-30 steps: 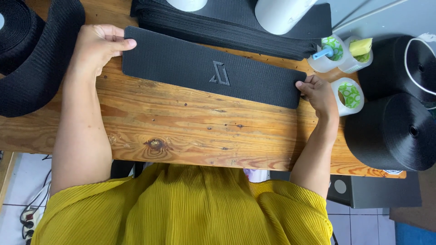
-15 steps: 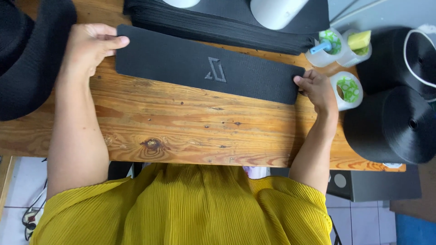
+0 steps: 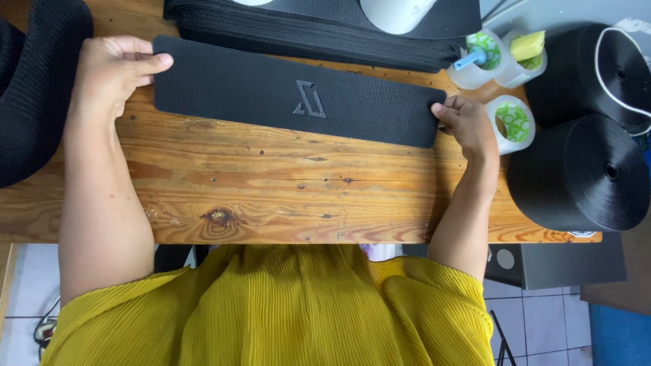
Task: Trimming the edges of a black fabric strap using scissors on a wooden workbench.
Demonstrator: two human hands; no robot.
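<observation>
Two hands are gripping one long black fabric strip (image 3: 285, 98) that is lying flat across the far part of the wooden surface (image 3: 285, 196). The left hand (image 3: 112, 71) is closing on the strip's left end, thumb lying on top and fingers curled at the edge. The right hand (image 3: 468, 125) is pinching the strip's right end, its fingertips pressing on the corner. An embossed angular mark is showing near the middle of the strip.

Just beyond the strip, touching or nearly touching its far edge, a stack of similar black strips (image 3: 319, 34) is lying. A white cylinder (image 3: 397, 12) is sitting on that stack. Right of the strip, just beside the right hand, a roll of clear tape (image 3: 512, 122) is resting, and beyond it two small clear cups (image 3: 498, 54) are standing together, one holding a blue stick. Farther right of the strip, two large black rolls of webbing (image 3: 583, 176) are sitting. Left of the strip, past the left hand, more black webbing (image 3: 37, 95) is lying on the surface. The person is wearing a pleated yellow garment (image 3: 271, 312).
</observation>
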